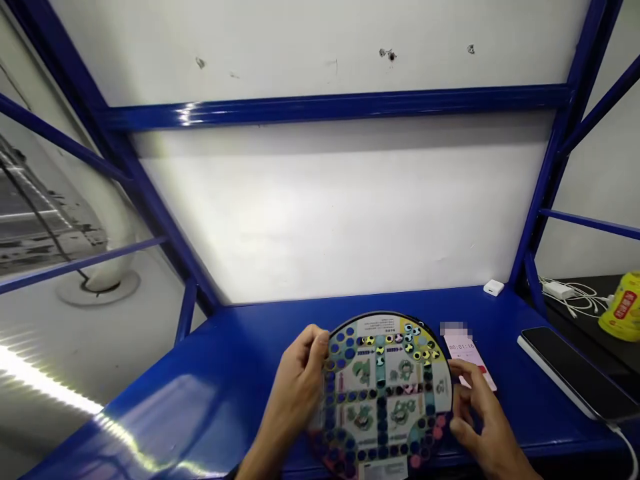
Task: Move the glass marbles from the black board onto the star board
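A round ludo-style game board (367,400) is tilted up toward me above the blue surface. It has coloured circles, printed pictures and a dark rim; some blur softens its lower part. My left hand (303,377) grips the upper left edge, thumb on the front and the other fingers partly hidden. At the right edge, my right hand (483,420) has bent fingers, with index finger and thumb against the rim. Small round pieces or markings show at the board's upper right; I cannot tell which.
Behind the right hand lies a phone (463,353) showing a timer. Farther right are a dark-screened device (575,370) with a cable, a small white case (493,287), a white charger (559,290) and a yellow container (623,307). Blue frame posts (170,213) flank the blue tabletop (240,340).
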Available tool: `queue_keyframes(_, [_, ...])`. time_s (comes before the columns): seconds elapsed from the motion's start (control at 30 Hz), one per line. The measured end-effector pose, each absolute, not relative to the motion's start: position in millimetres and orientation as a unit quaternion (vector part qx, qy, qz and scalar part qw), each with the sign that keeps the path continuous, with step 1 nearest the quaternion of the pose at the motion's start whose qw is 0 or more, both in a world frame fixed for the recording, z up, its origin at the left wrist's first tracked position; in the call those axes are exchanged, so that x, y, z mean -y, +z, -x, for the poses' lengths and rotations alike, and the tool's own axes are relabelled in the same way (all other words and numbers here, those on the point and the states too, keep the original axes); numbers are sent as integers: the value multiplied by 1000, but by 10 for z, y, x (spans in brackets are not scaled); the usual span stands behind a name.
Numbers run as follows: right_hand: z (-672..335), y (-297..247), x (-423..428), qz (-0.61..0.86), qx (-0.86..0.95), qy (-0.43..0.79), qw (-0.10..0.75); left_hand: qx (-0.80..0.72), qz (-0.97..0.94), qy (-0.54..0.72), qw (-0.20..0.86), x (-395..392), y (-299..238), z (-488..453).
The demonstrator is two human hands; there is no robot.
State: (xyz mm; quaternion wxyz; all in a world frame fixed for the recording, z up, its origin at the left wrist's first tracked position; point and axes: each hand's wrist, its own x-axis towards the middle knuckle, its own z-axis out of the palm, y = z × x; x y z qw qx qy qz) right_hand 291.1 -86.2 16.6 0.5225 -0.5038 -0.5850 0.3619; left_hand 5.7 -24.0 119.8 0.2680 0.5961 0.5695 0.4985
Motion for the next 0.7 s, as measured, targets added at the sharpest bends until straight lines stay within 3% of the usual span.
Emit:
queue_keyframes(0.13, [-2810, 229, 579, 567, 550, 352, 502, -565, -556, 465, 393, -489, 737, -497])
queue_keyframes(0.3, [-2744, 184, 185, 668, 601, 227, 376, -673, -613, 351, 220, -914, 203, -497])
queue_keyframes(0.43, [-2659, 138, 126, 714, 628, 165, 261, -699, -652, 232, 181, -908, 114, -439])
queue_keyframes(0.7, [-2481, 130, 133, 719, 651, 126, 209, -650, -709, 225, 155, -828, 105, -335])
